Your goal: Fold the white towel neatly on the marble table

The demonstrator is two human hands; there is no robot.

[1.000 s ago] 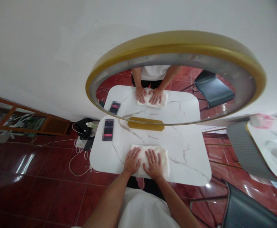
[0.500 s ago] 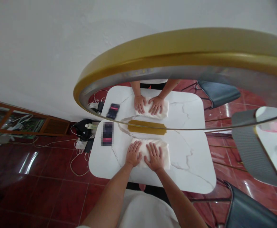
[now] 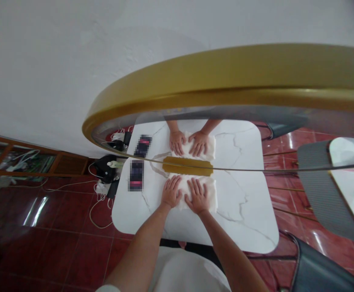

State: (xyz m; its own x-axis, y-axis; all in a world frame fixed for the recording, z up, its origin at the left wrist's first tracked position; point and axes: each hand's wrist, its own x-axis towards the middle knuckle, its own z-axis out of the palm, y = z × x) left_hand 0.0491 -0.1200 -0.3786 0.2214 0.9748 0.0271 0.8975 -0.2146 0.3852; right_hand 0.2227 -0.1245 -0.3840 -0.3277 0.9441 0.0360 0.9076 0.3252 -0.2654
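A folded white cloth lies on the white, grey-veined tabletop, its far edge close to a gold strip at the foot of the mirror. My left hand rests flat over the cloth's left end, fingers stretched forward. Beside it, my right hand presses down near the middle with fingers spread. Both hands are open on top of the cloth, and a small gap separates them. The mirror repeats the hands and cloth.
A thick gold mirror frame arches over the table's far side. A blurred dark phone-like item lies at the left. Cables and a black object sit beyond that edge. A dark chair stands lower right, a grey-backed seat right.
Both hands and the cloth have slid forward on the table, closer to the gold strip. The mirror frame sits lower in the view.
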